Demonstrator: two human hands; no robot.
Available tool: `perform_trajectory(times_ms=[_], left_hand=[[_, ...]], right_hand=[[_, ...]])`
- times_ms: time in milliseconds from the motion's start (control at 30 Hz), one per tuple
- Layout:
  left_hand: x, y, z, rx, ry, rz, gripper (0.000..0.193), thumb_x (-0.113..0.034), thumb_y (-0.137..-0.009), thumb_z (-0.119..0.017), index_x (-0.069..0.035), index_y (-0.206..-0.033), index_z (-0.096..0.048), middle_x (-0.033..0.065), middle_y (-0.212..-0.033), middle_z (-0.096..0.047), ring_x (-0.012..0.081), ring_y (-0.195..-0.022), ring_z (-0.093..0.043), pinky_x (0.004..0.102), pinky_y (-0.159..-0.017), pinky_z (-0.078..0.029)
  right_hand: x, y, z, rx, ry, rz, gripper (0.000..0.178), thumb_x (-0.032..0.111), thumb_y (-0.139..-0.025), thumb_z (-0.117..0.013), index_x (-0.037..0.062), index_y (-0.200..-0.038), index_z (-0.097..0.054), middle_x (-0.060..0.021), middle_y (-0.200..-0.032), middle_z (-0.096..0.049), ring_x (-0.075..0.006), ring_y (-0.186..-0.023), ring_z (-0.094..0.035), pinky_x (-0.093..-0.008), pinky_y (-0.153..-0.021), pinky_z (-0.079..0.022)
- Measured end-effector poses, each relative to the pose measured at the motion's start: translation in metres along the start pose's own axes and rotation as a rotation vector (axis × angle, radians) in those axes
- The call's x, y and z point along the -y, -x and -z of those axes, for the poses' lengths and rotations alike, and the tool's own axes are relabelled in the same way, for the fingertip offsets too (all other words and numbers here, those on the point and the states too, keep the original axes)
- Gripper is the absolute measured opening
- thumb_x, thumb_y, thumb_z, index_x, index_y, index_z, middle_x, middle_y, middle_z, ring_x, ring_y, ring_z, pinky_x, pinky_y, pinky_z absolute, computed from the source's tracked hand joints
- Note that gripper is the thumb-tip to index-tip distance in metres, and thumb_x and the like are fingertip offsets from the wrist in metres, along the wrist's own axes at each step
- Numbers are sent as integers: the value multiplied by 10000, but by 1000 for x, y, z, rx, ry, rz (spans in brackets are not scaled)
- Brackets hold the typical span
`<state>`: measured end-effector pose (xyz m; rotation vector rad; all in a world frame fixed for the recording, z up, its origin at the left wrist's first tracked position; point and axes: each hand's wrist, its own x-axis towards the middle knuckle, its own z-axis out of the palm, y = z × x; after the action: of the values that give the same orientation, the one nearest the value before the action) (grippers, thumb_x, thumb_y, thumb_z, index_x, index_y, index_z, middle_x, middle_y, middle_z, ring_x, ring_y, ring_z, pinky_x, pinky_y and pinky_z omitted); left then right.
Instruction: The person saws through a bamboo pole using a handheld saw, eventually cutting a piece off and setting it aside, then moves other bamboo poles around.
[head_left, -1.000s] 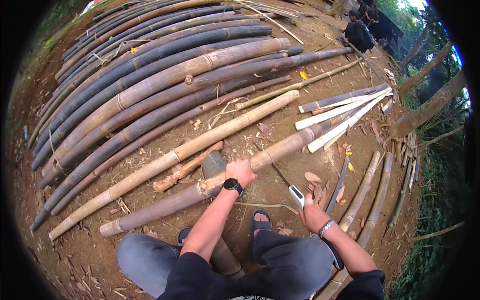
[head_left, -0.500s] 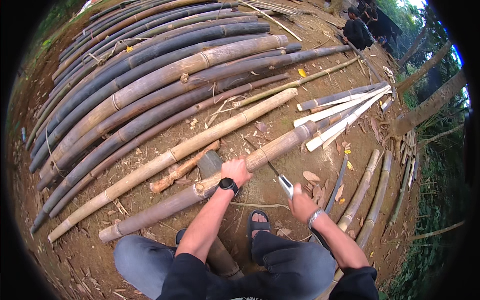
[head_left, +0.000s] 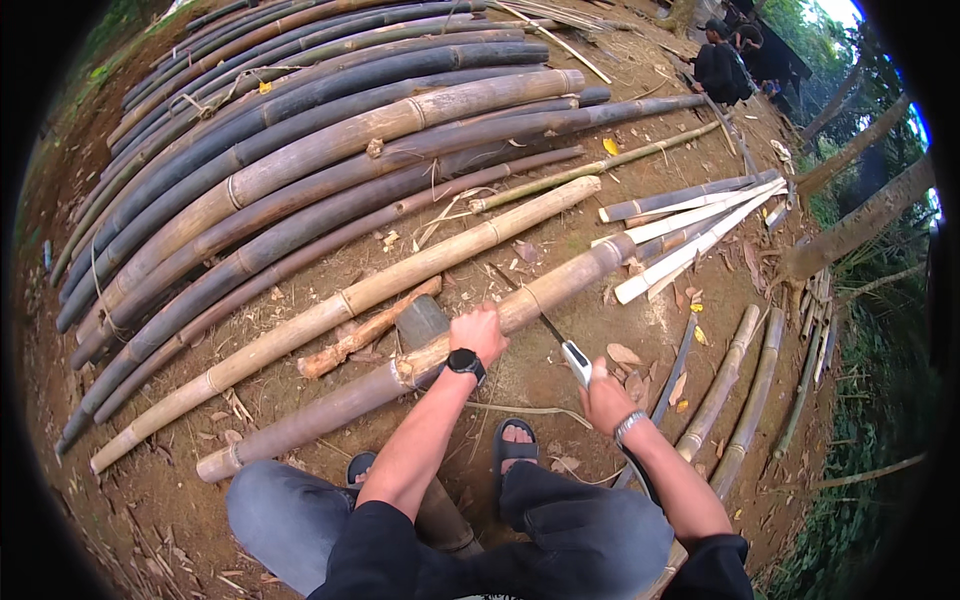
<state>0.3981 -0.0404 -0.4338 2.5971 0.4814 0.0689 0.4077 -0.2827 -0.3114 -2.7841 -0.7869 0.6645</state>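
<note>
A brown bamboo pole point(head_left: 340, 405) lies slantwise on the dirt in front of me. My left hand point(head_left: 478, 332), with a black watch on the wrist, grips this pole about midway along it. My right hand point(head_left: 604, 396), wearing a metal bracelet, holds a saw point(head_left: 560, 342) by its white handle. The thin dark blade reaches up and to the left and crosses the pole just right of my left hand. A grey stone block point(head_left: 420, 320) sits under the pole beside that hand. My sandalled foot point(head_left: 515, 445) rests below the pole.
A longer pale bamboo pole point(head_left: 330, 305) lies parallel just beyond. A large pile of dark bamboo poles point(head_left: 300, 150) fills the upper left. Split bamboo strips point(head_left: 690, 225) lie at right, thinner poles point(head_left: 730, 385) at lower right. A person in dark clothes point(head_left: 718, 70) squats far off.
My right hand with the saw has drawn back toward me and slightly left over the second. My left hand has kept its grip on the pole.
</note>
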Motion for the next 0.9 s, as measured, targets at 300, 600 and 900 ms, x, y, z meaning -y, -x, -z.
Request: perform_trajectory(times_ms=[300, 600, 900], left_hand=[[-17, 14, -1, 54, 7, -35, 518, -397, -660, -829, -1, -957, -678, 183, -864, -730, 330, -797, -725, 419, -707, -591], [-11, 1, 12, 3, 48, 3, 477, -381, -650, -822, -15, -924, -687, 214, -826, -720, 347, -772, -723, 430, -694, -586], [-16, 6, 16, 74, 2, -36, 519, -389, -649, -813, -16, -974, -658, 185, -821, -725, 330, -777, -726, 417, -707, -588]], right_hand=[[-10, -10, -6, 37, 8, -21, 537, 135, -942, -531, -204, -1280, -288, -380, -743, -612, -538, -757, -635, -571, -694, -513], [-1, 10, 6, 55, 18, -46, 566, 149, -954, -519, -209, -1304, -255, -376, -767, -620, -534, -771, -638, -565, -688, -513], [10, 0, 20, 27, 58, -42, 342, 134, -950, -526, -77, -1155, -352, -373, -823, -633, -540, -819, -628, -587, -715, -508]])
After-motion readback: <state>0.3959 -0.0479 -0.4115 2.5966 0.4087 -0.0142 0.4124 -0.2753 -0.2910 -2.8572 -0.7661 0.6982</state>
